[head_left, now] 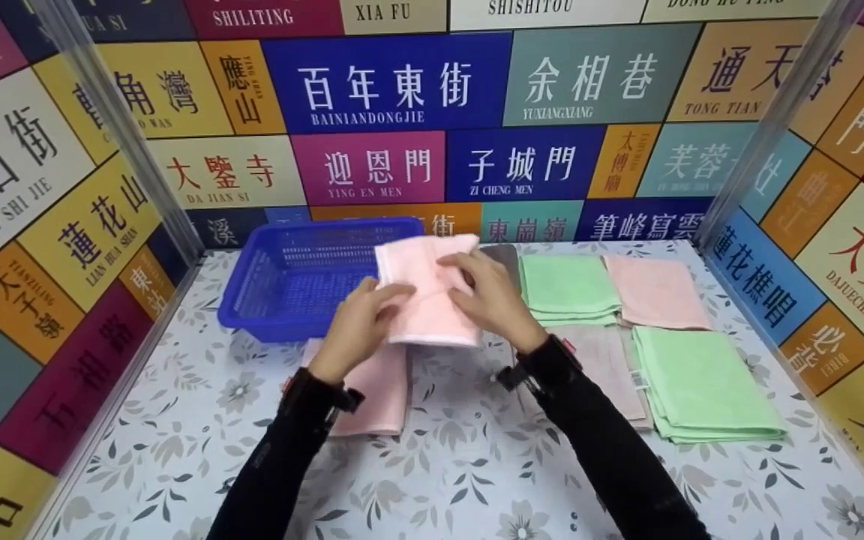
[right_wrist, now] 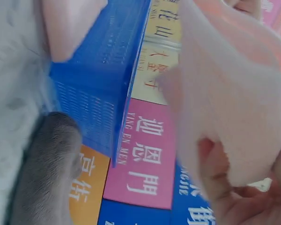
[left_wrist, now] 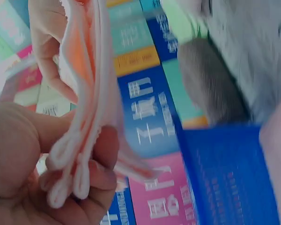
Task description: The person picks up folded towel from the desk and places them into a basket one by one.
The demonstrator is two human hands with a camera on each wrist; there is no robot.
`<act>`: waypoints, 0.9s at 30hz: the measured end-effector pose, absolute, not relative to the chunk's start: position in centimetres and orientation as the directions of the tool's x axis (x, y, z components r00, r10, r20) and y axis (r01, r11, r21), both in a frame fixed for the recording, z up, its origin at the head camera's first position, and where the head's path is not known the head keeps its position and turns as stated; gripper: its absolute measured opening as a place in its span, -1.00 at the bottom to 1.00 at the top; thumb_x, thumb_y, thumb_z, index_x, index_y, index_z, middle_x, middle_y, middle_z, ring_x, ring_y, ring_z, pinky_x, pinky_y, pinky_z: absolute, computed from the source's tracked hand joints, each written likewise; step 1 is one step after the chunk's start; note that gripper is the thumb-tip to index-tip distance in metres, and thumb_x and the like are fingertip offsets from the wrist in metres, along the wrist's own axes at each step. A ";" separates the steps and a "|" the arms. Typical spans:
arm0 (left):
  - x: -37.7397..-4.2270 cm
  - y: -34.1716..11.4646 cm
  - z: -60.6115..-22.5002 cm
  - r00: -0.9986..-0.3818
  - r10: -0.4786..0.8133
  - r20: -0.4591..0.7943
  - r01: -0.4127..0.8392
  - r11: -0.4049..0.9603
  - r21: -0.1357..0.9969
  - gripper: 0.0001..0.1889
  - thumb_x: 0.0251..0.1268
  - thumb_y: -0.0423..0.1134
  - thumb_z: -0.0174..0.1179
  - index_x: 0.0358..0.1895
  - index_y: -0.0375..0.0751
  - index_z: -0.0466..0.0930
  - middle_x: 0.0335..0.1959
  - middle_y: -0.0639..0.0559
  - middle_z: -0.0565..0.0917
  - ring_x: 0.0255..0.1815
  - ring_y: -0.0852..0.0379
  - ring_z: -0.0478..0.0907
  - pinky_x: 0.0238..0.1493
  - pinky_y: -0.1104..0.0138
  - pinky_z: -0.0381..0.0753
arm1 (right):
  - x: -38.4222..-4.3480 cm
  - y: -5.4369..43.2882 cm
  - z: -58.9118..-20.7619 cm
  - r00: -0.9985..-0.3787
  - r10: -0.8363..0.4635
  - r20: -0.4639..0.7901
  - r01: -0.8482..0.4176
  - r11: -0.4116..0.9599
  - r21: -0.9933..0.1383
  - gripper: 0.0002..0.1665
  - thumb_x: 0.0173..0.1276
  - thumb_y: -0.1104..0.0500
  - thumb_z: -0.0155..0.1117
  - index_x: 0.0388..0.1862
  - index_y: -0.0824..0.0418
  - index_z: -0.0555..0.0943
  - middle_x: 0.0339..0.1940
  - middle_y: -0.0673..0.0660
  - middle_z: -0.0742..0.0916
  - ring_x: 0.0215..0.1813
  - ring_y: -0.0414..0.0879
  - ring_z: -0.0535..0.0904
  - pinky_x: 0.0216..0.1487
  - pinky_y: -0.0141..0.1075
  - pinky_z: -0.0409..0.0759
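Observation:
A folded pink towel (head_left: 428,304) is held up between both hands, over the table and beside the basket. My left hand (head_left: 357,326) pinches its left side, thumb in front. In the left wrist view, that hand's fingers grip the towel's stacked white-edged layers (left_wrist: 91,93). At the opposite side my right hand (head_left: 498,296) grips the towel, its fingers on the front face. The right wrist view shows the towel (right_wrist: 239,103) bowed, with its layers parted at the top. Below my left hand, a second pink towel (head_left: 379,397) lies folded on the table, partly hidden by the wrist.
A blue plastic basket (head_left: 252,326) stands at the back left. To the right lie folded towels: a small green one (head_left: 567,285), a pink one (head_left: 661,292), a greyish-pink one (head_left: 612,375) and a larger green one (head_left: 709,382). A dark grey towel (head_left: 503,260) sits behind my right hand.

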State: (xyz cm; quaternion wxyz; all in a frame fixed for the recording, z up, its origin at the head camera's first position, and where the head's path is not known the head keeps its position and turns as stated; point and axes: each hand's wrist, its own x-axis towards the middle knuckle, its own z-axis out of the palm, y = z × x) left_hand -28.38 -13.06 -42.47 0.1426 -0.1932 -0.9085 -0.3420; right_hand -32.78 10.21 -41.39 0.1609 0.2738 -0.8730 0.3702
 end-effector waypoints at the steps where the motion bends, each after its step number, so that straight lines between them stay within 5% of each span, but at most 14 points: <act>1: -29.2 -13.8 -42.3 -0.891 0.217 0.399 0.428 0.695 0.577 -0.61 0.42 -0.45 0.22 0.21 -0.01 0.72 -0.10 -0.16 0.59 -0.20 -0.02 0.53 -0.11 0.13 0.65 | -33.8 9.2 -41.1 -0.792 -0.355 0.496 -0.604 0.569 -0.558 -0.51 0.25 0.34 0.36 0.20 0.22 0.69 0.10 0.29 0.70 0.02 0.16 0.61 0.08 0.02 0.62; 6: -32.9 -17.2 -42.8 -0.900 0.097 0.424 0.361 0.711 0.604 -0.61 0.44 -0.50 0.13 0.19 -0.10 0.74 -0.07 -0.21 0.54 -0.27 -0.06 0.46 -0.15 0.04 0.57 | -37.9 5.0 -41.7 -0.763 -0.397 0.510 -0.645 0.526 -0.555 -0.58 0.33 0.35 0.30 0.16 0.21 0.73 0.00 0.26 0.62 -0.02 0.07 0.57 0.10 -0.13 0.61; 10: -35.0 -18.9 -43.7 -0.925 0.046 0.377 0.279 0.756 0.592 -0.56 0.45 -0.48 0.08 0.27 -0.07 0.69 0.18 -0.30 0.53 -0.16 -0.19 0.59 -0.10 -0.05 0.61 | -39.9 3.0 -43.4 -0.757 -0.402 0.515 -0.652 0.510 -0.561 -0.60 0.33 0.40 0.28 0.13 0.26 0.75 -0.15 0.23 0.50 -0.14 0.04 0.45 -0.05 -0.15 0.55; 16: -36.9 -20.1 -45.2 -0.981 0.081 0.178 0.159 0.861 0.484 -0.47 0.46 -0.45 0.02 0.45 -0.09 0.51 0.51 -0.41 0.32 0.14 -0.38 0.64 0.10 -0.17 0.64 | -41.3 1.1 -45.7 -0.835 -0.418 0.358 -0.550 0.654 -0.519 -0.50 0.32 0.38 0.30 0.27 0.26 0.68 0.07 0.27 0.51 -0.05 0.07 0.57 0.08 -0.12 0.65; 22: -38.1 -20.5 -45.4 -0.986 0.157 -0.053 0.119 0.897 0.425 -0.57 0.53 -0.34 -0.06 0.35 -0.20 0.58 0.42 -0.39 0.47 0.39 -0.33 0.48 0.39 -0.16 0.48 | -41.5 -0.3 -45.9 -0.861 -0.482 0.161 -0.505 0.772 -0.386 -0.57 0.26 0.40 0.33 0.13 0.29 0.74 0.43 0.43 0.44 0.04 0.18 0.69 0.13 -0.10 0.70; 27: -39.0 -20.8 -45.1 -0.954 0.183 -0.238 0.072 0.908 0.412 -0.60 0.45 -0.32 -0.02 0.21 -0.33 0.65 0.17 -0.25 0.66 0.16 -0.14 0.55 0.40 -0.01 0.48 | -41.5 -1.2 -45.5 -0.843 -0.532 0.081 -0.538 0.831 -0.142 -0.76 0.31 0.38 0.32 -0.07 0.34 0.77 0.35 0.45 0.55 -0.08 0.20 0.73 0.02 -0.02 0.74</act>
